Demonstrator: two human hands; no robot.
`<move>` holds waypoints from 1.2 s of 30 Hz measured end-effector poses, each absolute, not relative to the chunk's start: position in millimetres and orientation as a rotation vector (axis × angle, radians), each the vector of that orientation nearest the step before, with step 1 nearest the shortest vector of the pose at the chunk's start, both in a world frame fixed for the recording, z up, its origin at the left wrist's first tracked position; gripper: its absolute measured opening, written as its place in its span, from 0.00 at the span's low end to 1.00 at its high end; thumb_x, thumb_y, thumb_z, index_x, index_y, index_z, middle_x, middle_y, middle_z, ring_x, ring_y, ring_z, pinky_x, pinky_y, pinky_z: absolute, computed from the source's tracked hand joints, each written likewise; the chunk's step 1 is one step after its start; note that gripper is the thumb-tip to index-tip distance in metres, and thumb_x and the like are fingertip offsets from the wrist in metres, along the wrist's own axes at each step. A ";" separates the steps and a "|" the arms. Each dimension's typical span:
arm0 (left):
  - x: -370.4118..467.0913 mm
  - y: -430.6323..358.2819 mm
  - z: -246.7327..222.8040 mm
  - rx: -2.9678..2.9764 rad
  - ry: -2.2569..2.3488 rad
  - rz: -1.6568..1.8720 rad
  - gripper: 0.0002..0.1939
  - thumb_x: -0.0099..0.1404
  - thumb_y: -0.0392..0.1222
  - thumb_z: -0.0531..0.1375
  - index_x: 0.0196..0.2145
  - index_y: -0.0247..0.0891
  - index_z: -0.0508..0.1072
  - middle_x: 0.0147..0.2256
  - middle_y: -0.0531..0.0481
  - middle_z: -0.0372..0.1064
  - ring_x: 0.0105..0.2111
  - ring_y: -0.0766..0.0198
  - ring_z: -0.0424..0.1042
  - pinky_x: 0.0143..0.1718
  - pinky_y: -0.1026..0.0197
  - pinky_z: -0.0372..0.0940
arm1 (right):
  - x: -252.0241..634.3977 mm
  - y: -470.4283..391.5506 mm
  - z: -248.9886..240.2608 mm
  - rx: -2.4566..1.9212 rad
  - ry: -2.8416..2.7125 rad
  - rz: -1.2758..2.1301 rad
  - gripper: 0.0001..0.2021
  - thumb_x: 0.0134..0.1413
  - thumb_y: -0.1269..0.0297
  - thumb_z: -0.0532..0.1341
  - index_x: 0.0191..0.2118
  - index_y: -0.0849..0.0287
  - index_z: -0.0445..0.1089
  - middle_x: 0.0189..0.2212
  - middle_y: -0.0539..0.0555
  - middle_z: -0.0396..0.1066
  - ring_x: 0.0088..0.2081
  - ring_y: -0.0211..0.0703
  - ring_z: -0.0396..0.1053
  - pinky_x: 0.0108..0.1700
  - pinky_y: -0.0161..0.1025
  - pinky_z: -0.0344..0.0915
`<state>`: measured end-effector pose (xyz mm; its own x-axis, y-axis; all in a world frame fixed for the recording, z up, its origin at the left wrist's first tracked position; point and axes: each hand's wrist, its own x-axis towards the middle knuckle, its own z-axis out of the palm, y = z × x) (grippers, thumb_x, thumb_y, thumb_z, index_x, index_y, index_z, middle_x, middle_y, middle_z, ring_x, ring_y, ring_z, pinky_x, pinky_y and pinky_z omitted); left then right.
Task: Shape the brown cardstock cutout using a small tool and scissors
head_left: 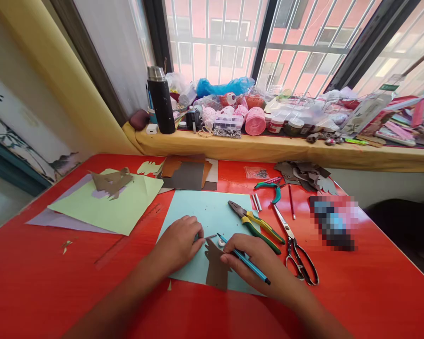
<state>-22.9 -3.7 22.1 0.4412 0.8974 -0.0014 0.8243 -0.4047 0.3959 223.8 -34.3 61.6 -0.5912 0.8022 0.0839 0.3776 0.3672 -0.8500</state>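
Observation:
In my right hand [250,259] is a blue pen [253,269], its tip pointing away to the upper left. My left hand [182,242] has its fingers curled and thumb drawn in around something small and dark, which I cannot make out. A thin strip [210,236] lies between its thumb and the pen tip. A brown cut-out piece [217,270] with a jagged edge rests between my hands on a light blue sheet [191,202]. Beside the pen tip is a small round white object [221,243], partly under my right fingers.
Right of the sheet lie pliers [256,223] and scissors [291,240], with a dark red pencil [291,202] nearby. Green paper [127,207] with a brown scrap [111,182] lies left. Dark offcuts [300,175] sit at the back. A black flask [161,103] stands on the crowded sill.

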 end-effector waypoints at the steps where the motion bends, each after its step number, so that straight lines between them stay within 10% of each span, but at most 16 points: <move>1: -23.5 -2.2 21.7 2.374 1.494 0.296 0.04 0.69 0.36 0.62 0.34 0.40 0.73 0.36 0.48 0.72 0.40 0.53 0.69 0.38 0.54 0.61 | 223.5 -34.6 61.3 -1.012 -2.167 1.123 0.08 0.72 0.62 0.57 0.38 0.55 0.68 0.34 0.49 0.72 0.34 0.39 0.67 0.38 0.34 0.61; 9: -34.7 13.9 14.8 2.428 1.827 0.480 0.06 0.71 0.38 0.59 0.41 0.39 0.77 0.39 0.44 0.72 0.41 0.50 0.72 0.43 0.51 0.66 | 221.4 -34.9 51.7 -1.121 -2.297 0.940 0.07 0.71 0.62 0.58 0.40 0.55 0.70 0.34 0.50 0.73 0.34 0.40 0.68 0.37 0.34 0.60; 17: -25.5 -1.4 26.0 2.272 1.188 0.488 0.13 0.75 0.43 0.58 0.54 0.46 0.76 0.46 0.48 0.73 0.49 0.54 0.70 0.50 0.54 0.68 | 224.5 -31.8 46.4 -1.244 -2.341 0.804 0.08 0.72 0.63 0.56 0.40 0.56 0.71 0.35 0.52 0.75 0.33 0.40 0.71 0.34 0.34 0.59; 36: -11.1 -0.9 13.9 2.275 1.228 0.388 0.09 0.74 0.37 0.54 0.37 0.41 0.72 0.37 0.49 0.72 0.40 0.55 0.68 0.40 0.54 0.60 | 223.4 -28.2 40.4 -1.388 -2.283 0.628 0.10 0.72 0.62 0.56 0.49 0.53 0.75 0.40 0.54 0.77 0.38 0.45 0.75 0.38 0.38 0.65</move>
